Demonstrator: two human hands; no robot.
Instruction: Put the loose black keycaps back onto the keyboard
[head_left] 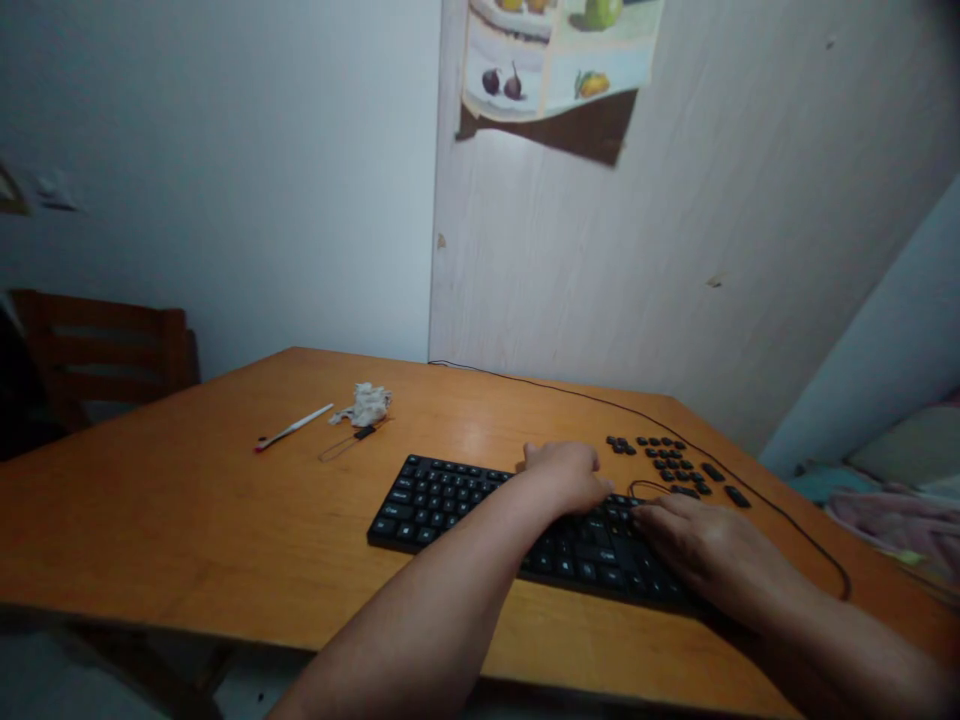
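Note:
A black keyboard [429, 505] lies near the front edge of the wooden table, with white-lettered keys. My left hand [564, 474] reaches across it and rests at its back edge, fingers bent over the edge and partly hidden by the hand. On the right part of the keyboard lies my right hand [694, 540], its fingertips close together over the keys near the back. Whatever those fingertips pinch is too small and covered to make out. Several loose black keycaps [671, 462] sit in rows on the table behind my right hand.
On the table's left are a white brush [304, 420] with a reddish tip, a crumpled tissue [367, 404] and a wire tool with a black middle [364, 432]. A black cable [585, 395] runs along the back and right. A wooden chair [105, 350] stands at the left.

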